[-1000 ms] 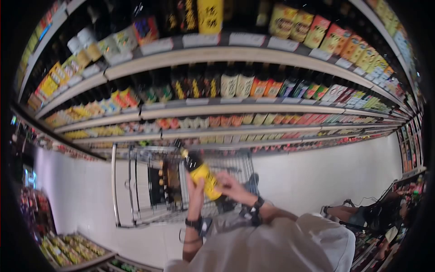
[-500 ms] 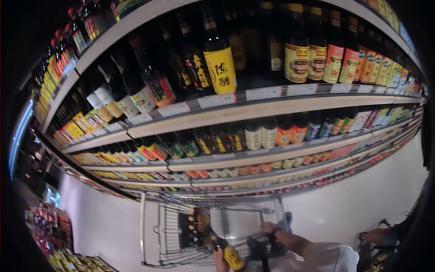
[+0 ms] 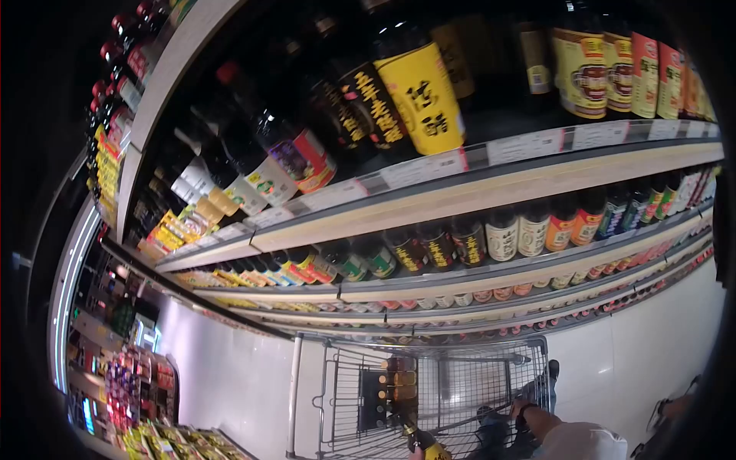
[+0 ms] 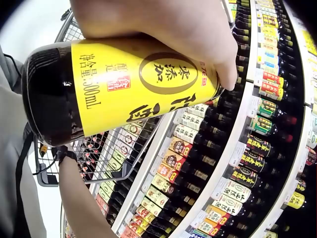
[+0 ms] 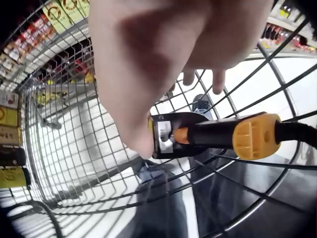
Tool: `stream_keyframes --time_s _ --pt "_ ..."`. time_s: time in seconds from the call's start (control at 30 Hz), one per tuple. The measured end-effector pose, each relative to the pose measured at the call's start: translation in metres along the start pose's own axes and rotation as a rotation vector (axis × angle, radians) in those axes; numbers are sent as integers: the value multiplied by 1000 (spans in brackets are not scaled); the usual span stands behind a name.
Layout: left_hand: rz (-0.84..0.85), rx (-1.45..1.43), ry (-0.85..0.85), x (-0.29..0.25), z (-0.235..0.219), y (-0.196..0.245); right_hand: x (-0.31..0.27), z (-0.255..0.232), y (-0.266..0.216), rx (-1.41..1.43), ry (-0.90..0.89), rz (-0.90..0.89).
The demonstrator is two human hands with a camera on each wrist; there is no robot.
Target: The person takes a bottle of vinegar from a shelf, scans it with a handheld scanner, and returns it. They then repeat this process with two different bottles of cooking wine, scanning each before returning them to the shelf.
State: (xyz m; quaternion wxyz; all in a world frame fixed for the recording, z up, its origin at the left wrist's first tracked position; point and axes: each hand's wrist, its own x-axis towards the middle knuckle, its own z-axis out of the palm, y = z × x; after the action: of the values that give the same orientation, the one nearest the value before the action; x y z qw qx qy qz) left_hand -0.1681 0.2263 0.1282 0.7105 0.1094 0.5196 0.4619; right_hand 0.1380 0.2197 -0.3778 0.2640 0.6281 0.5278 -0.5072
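My left hand (image 4: 163, 20) grips a dark vinegar bottle (image 4: 138, 87) with a yellow label, the thumb lying along its shoulder. In the head view the bottle (image 3: 432, 446) shows at the bottom edge, over the near side of the shopping cart (image 3: 460, 383). My right hand (image 3: 521, 406) is at the cart's handle end. Seen from the right wrist, that hand (image 5: 158, 54) bends over the handle, which it mostly hides. Its thumb lies against a black coin lock (image 5: 166, 136) with an orange key plug (image 5: 255, 136).
Several bottles (image 3: 400, 376) lie in the cart's basket. Beyond it runs a long shelf (image 3: 491, 172) of sauce and vinegar bottles, including a similar yellow-labelled bottle (image 3: 422, 100) on the upper tier. A display of packets (image 3: 176, 443) stands at lower left. Another person's leg (image 3: 675, 406) is at right.
The right hand has left the bottle and moved to the cart handle. The left hand keeps the bottle, now lower in view. The head view has turned up and left along the shelf.
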Motion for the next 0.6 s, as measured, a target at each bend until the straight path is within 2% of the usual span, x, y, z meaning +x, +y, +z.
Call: stream_keyframes --time_s 0.03,0.07,0.1,0.17,0.27,0.3,0.37,0.4,0.5,0.6 --pt "-21 -25 13 -1 0 -1 -11 5 3 15 127 29" --pt "-18 -19 39 0 1 -2 -15 1 3 -28 114 67" --pt "-2 -17 40 -1 0 -2 -48 -22 -8 -72 100 105" --pt "24 -7 41 -1 -2 -4 -61 -31 -18 -103 61 90" --pt "-64 -118 147 -3 -26 -31 -18 -11 -6 -178 -38 39" --pt "3 -43 144 -6 -22 -26 -33 -21 -13 -175 11 61" --pt "-3 -9 112 -14 -11 -16 -41 -24 -16 -158 111 115" --pt "-7 -33 239 -19 4 -12 -34 -17 -18 -57 182 147" --pt "-40 14 100 -22 -15 -18 -63 -26 -27 -26 194 176" --pt "-27 4 148 -24 -19 -23 -99 -37 -43 4 195 171"
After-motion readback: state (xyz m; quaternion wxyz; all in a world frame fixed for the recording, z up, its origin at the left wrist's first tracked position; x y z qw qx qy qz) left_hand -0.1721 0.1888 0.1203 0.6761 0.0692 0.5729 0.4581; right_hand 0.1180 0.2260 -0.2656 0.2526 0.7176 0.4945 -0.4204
